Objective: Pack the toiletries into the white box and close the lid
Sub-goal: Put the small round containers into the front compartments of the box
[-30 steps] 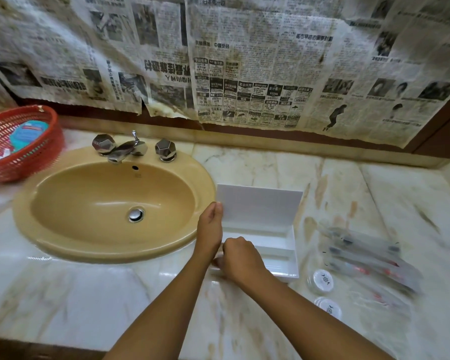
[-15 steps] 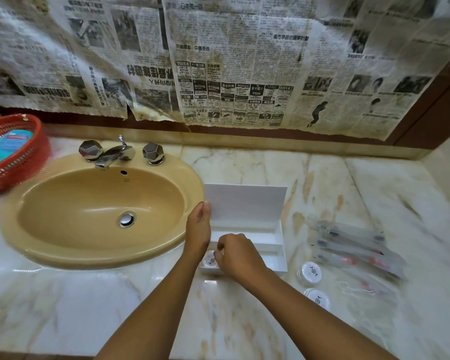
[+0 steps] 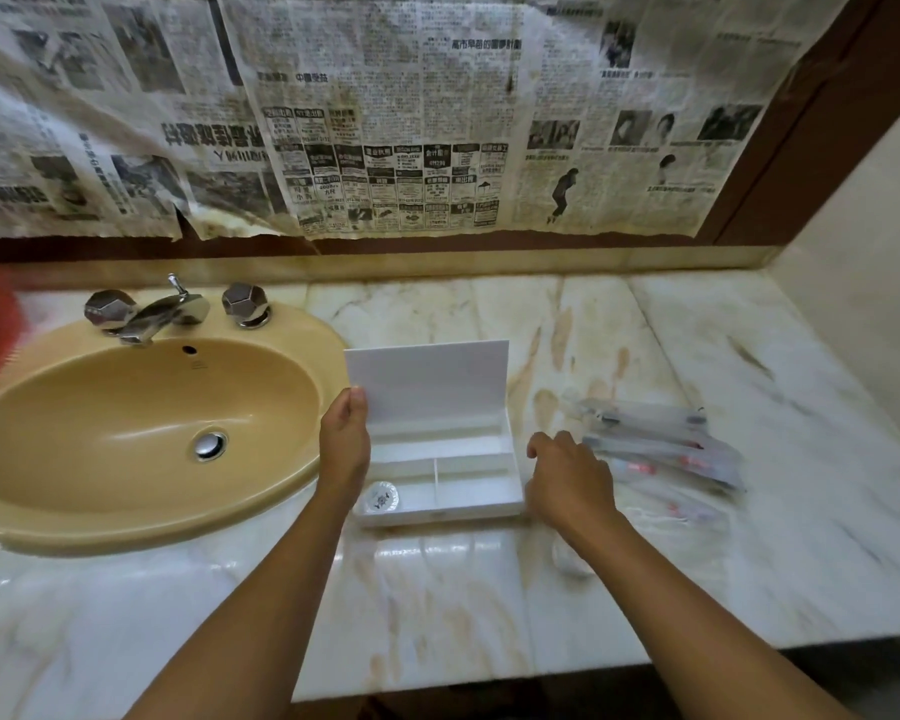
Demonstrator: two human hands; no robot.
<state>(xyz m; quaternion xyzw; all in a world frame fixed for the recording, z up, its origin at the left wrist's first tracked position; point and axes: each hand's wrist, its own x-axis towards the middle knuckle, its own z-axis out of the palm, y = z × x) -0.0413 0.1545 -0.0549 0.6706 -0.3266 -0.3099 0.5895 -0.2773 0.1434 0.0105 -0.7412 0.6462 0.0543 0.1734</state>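
Holding the lid up by its edge, my left hand pinched it, I think so the white box stayed open for packing. One small round tub sat inside, just below that hand. My right hand, loosely curled and holding nothing, hung beside the wrapped toiletries.

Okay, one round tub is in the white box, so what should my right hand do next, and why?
Probably lower the right hand onto a round white tub lying on the marble counter beside the white plastic box and pick it up. Only one small tub sits in the front-left compartment, and the left hand holds the lid open.
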